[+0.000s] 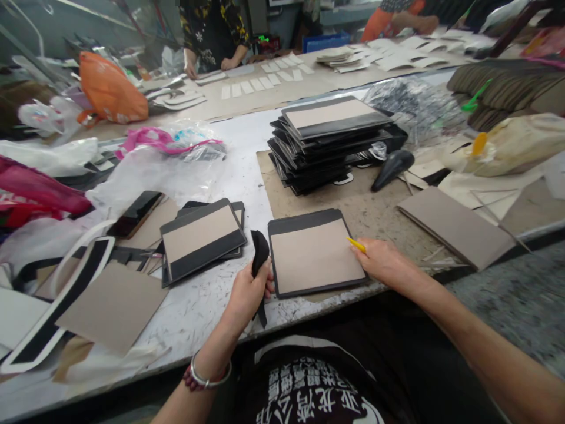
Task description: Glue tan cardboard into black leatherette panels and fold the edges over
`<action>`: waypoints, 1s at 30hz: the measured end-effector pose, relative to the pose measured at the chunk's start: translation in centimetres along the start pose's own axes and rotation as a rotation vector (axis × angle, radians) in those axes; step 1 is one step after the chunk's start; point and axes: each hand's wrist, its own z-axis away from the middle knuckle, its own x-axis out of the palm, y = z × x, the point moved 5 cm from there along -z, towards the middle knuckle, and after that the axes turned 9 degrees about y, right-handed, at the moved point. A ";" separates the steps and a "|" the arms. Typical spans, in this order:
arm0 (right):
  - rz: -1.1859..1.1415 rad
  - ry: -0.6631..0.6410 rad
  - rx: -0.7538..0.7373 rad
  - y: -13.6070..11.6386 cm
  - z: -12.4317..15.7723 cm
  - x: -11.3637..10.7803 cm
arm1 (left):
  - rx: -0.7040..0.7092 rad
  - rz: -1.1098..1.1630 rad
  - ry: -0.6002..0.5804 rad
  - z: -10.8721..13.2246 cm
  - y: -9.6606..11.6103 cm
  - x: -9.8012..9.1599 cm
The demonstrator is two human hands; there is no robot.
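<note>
A beige panel with black borders [315,259] lies flat at the table's front edge, between my two hands. My left hand [249,291] is closed around a limp black strip of material [260,250] and is beside the panel's left edge. At the panel's right edge, my right hand [379,259] grips a thin yellow pointed tool [356,244], its tip over the beige face. I cannot tell whether it is a pen or a scraper. To the left rest a few similar black-edged panels [203,238], overlapping one another.
Behind the panel rises a tall stack of black-edged panels [329,141], with a black handled tool [392,168] to its right. Grey-brown boards [454,224] lie at right. A phone [136,215] and a loose board [112,306] are at left. Two people work across the table.
</note>
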 end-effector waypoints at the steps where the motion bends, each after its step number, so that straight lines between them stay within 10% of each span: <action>1: 0.002 0.004 0.005 -0.1 0.1 -0.3 | 0.012 -0.005 -0.005 -0.1 0.2 0.1; 30: -0.023 0.093 -0.157 -0.8 -3.5 -1.9 | -0.153 0.126 -0.091 -2.2 0.1 1.2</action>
